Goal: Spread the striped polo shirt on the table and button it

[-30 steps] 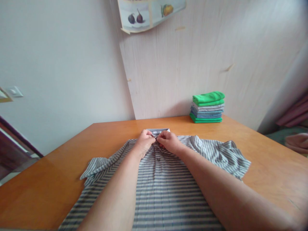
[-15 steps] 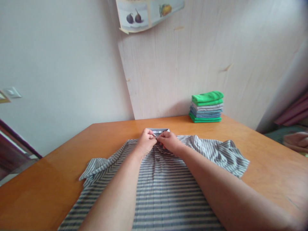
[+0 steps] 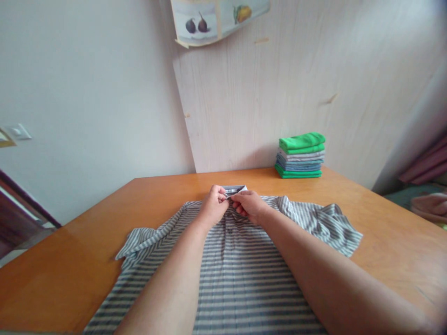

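A grey striped shirt (image 3: 240,274) lies spread front-up on the orange wooden table (image 3: 70,260), collar away from me. My left hand (image 3: 213,204) and my right hand (image 3: 248,204) meet at the collar (image 3: 234,190). Both pinch the cloth at the neck opening with closed fingers. The label inside the collar shows just above my fingertips. Each sleeve is rumpled outward, one left and one right.
A stack of folded clothes (image 3: 301,155), green, grey and blue, stands at the table's far right by a pale wood-grain wall panel. A fruit picture (image 3: 216,18) hangs above. Pink and dark fabric (image 3: 429,195) lies beyond the table's right edge.
Both hands stay at the collar. Their fingers have shifted slightly upward along the neck opening, and the collar's edge is pulled a little closer together.
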### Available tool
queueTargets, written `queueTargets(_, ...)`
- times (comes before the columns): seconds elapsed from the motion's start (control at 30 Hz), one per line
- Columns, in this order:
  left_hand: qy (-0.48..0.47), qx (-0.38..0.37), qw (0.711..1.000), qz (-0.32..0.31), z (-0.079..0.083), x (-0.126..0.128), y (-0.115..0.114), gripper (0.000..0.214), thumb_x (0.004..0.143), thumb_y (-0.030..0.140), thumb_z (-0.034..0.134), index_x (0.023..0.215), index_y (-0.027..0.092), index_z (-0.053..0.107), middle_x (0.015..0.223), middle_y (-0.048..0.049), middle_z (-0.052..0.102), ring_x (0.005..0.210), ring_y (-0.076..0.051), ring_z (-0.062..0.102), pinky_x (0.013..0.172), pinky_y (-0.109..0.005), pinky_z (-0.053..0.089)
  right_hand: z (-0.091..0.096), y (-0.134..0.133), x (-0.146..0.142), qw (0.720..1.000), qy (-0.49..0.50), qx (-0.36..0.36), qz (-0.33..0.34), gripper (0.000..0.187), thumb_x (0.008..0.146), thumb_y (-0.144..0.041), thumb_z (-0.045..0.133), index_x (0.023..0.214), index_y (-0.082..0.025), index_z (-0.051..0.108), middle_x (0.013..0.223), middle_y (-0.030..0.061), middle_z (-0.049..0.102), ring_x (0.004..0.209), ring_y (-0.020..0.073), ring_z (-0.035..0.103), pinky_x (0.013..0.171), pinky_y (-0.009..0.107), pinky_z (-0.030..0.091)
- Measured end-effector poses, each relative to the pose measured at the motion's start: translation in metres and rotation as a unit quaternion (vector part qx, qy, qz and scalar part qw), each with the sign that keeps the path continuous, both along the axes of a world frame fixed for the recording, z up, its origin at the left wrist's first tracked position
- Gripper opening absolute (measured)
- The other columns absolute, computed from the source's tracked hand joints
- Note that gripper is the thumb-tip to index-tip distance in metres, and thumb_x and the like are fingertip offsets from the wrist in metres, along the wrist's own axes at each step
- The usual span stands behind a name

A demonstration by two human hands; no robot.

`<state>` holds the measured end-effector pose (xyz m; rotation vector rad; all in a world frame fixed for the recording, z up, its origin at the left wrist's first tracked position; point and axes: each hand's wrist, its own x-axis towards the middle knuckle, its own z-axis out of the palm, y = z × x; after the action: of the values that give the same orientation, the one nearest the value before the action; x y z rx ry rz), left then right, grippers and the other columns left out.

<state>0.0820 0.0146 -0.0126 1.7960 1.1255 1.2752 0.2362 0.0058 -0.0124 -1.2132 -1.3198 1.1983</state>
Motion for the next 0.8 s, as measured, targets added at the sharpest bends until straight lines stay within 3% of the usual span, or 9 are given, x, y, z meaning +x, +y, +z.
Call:
queueTargets(0.13, 0.037, 0.022, 0.991, 0.128, 0.003, -0.013, 0.006, 0.022, 0.074, 0.016, 0.065, 0.091, 0.023, 0.055, 0.073, 0.0019, 0.064, 0.067, -0.016, 0.057, 0.067, -0.027, 0.038, 0.000, 0.007, 0.009, 0.993, -0.069, 0.010, -0.097, 0.012, 0.081, -0.026, 0.055, 0.071, -0.020, 0.055, 0.059, 0.0015, 0.061, 0.048, 0.0119, 0.056, 0.041, 0.020, 0.037)
queueTargets(0.23, 0.064, 0.036, 0.971, 0.229, 0.007, -0.027, 0.009, 0.012, 0.075, 0.017, 0.064, 0.080, 0.024, 0.057, 0.073, -0.0004, 0.062, 0.073, -0.020, 0.058, 0.069, -0.028, 0.037, 0.000, 0.012, 0.021, 0.975, -0.147, 0.040, -0.164, 0.007, 0.079, -0.025, 0.055, 0.075, -0.020, 0.059, 0.066, 0.0033, 0.065, 0.060, 0.0159, 0.061, 0.050, 0.022, 0.042)
queueTargets(0.3, 0.105, 0.023, 0.959, 0.263, 0.007, -0.035, 0.010, 0.011, 0.074, 0.017, 0.064, 0.074, 0.025, 0.057, 0.072, -0.0019, 0.061, 0.078, -0.023, 0.059, 0.072, -0.030, 0.038, 0.000, 0.014, 0.029, 0.959, -0.198, 0.060, -0.195, 0.007, 0.078, -0.024, 0.056, 0.075, -0.020, 0.062, 0.073, 0.0058, 0.068, 0.073, 0.0197, 0.064, 0.061, 0.025, 0.045)
queueTargets(0.4, 0.202, -0.007, 0.942, 0.269, 0.004, -0.043, 0.009, 0.011, 0.072, 0.016, 0.064, 0.068, 0.024, 0.058, 0.076, -0.0064, 0.063, 0.090, -0.029, 0.060, 0.080, -0.035, 0.040, 0.001, 0.013, 0.038, 0.919, -0.337, 0.071, -0.194, 0.014, 0.081, -0.024, 0.053, 0.081, -0.020, 0.067, 0.087, 0.0114, 0.072, 0.089, 0.0246, 0.065, 0.074, 0.029, 0.046)
queueTargets(0.53, 0.253, -0.030, 0.934, 0.250, -0.007, -0.046, 0.009, 0.008, 0.069, 0.019, 0.068, 0.065, 0.022, 0.062, 0.089, -0.0140, 0.067, 0.106, -0.038, 0.058, 0.092, -0.045, 0.037, -0.004, 0.009, 0.039, 0.857, -0.496, 0.058, -0.131, 0.026, 0.087, -0.025, 0.048, 0.093, -0.017, 0.073, 0.105, 0.0187, 0.072, 0.102, 0.0303, 0.065, 0.086, 0.037, 0.045)
queueTargets(0.63, 0.267, -0.041, 0.931, 0.245, -0.013, -0.049, 0.010, 0.008, 0.070, 0.029, 0.069, 0.072, 0.022, 0.066, 0.103, -0.0189, 0.067, 0.118, -0.044, 0.052, 0.100, -0.055, 0.030, -0.012, 0.008, 0.039, 0.846, -0.522, 0.059, -0.092, 0.033, 0.090, -0.030, 0.049, 0.109, -0.016, 0.071, 0.122, 0.0192, 0.067, 0.120, 0.0349, 0.056, 0.099, 0.047, 0.039)
queueTargets(0.8, 0.293, -0.081, 0.915, 0.265, -0.014, -0.056, 0.013, 0.033, 0.077, 0.049, 0.064, 0.100, 0.026, 0.069, 0.140, -0.0196, 0.054, 0.139, -0.049, 0.029, 0.106, -0.068, 0.012, -0.023, 0.011, 0.047, 0.829, -0.552, 0.044, -0.073, 0.055, 0.097, -0.044, 0.038, 0.145, -0.018, 0.047, 0.154, 0.0137, 0.040, 0.144, 0.0391, 0.025, 0.112, 0.063, 0.017)
